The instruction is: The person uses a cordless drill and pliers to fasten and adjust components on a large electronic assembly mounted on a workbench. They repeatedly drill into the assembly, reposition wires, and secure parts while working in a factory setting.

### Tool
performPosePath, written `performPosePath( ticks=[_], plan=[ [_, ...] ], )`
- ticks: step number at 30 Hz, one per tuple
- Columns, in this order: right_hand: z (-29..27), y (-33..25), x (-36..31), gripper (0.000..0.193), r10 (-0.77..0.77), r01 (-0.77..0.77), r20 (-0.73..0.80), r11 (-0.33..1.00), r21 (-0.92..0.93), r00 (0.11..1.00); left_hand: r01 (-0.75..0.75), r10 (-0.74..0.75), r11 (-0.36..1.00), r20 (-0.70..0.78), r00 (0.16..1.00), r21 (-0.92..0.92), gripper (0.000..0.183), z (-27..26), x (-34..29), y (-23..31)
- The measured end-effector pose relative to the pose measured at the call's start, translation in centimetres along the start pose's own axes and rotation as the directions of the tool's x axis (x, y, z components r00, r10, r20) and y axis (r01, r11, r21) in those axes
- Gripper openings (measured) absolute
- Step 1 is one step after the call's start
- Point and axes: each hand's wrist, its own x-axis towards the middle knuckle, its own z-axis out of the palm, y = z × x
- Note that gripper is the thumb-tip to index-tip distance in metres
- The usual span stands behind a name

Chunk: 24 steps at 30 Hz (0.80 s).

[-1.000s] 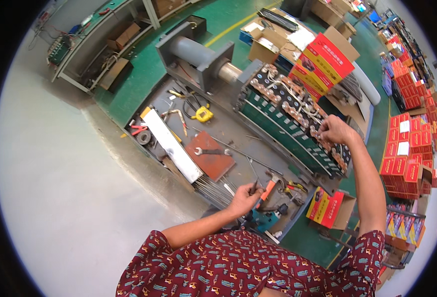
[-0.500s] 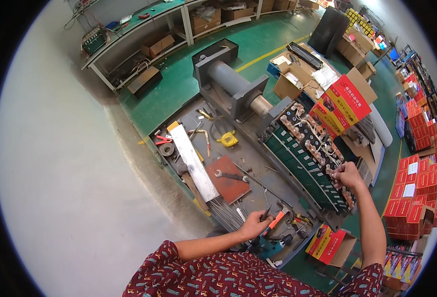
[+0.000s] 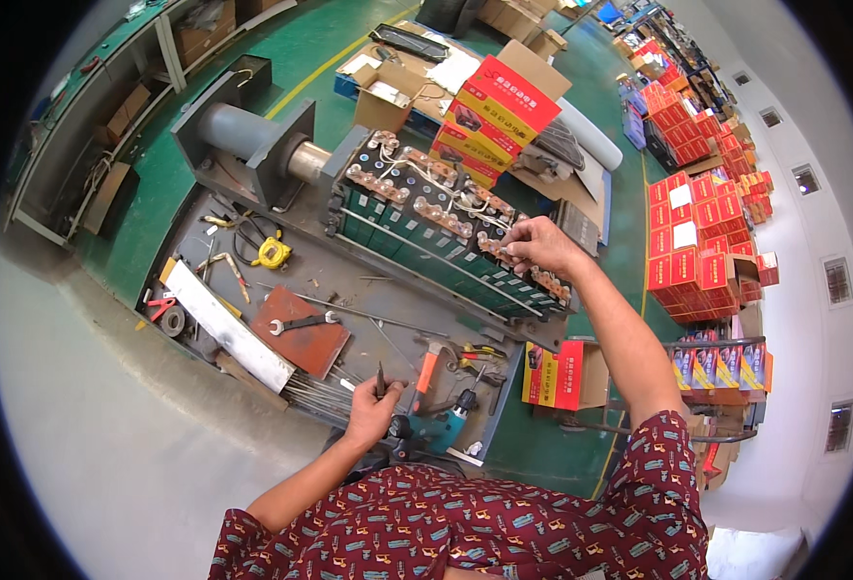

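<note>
Head view: left hand curled round a dark pen-like tool, just left of the hammer; right hand fingertips together at the copper links, right-hand end of green battery pack; fingers hide whether it grips anything, can't tell; pack sits on steel bench, beyond the tools; links already laid along its top; white wires look loose, not yet dressed

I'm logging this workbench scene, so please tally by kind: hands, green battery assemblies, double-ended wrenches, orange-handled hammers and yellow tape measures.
Left hand and right hand: 2
Green battery assembly: 1
Double-ended wrench: 1
Orange-handled hammer: 1
Yellow tape measure: 1
Total: 6
</note>
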Motion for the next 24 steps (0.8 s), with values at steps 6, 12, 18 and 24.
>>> performPosePath(
  ticks=[6, 12, 18, 24],
  plan=[
    [0.1, 0.3, 0.4, 0.015, -0.026, 0.027, 0.027, 0.998, -0.055, 0.999, 0.036, -0.036, 0.999, 0.005, 0.999, -0.026, 0.02, -0.2, -0.1, 0.1],
    [0.2, -0.5, 1.1, 0.015, -0.025, 0.039, 0.065, 0.976, -0.216, 0.998, 0.023, -0.023, 1.0, 0.011, 1.0, 0.003, 0.021, 0.1, 0.2, 0.4],
    [-0.2, -3.4, 1.5, 0.014, -0.003, 0.086, 0.197, 0.906, -0.415, 0.98, 0.032, -0.032, 0.999, 0.004, 0.999, 0.026, 0.022, -0.2, 0.4, 0.4],
    [-1.3, -2.6, 3.0, 0.014, -0.006, 0.113, 0.29, 0.928, -0.355, 0.957, 0.021, -0.021, 1.0, 0.002, 1.0, 0.021, 0.022, -0.2, 1.0, 0.3]
  ],
)
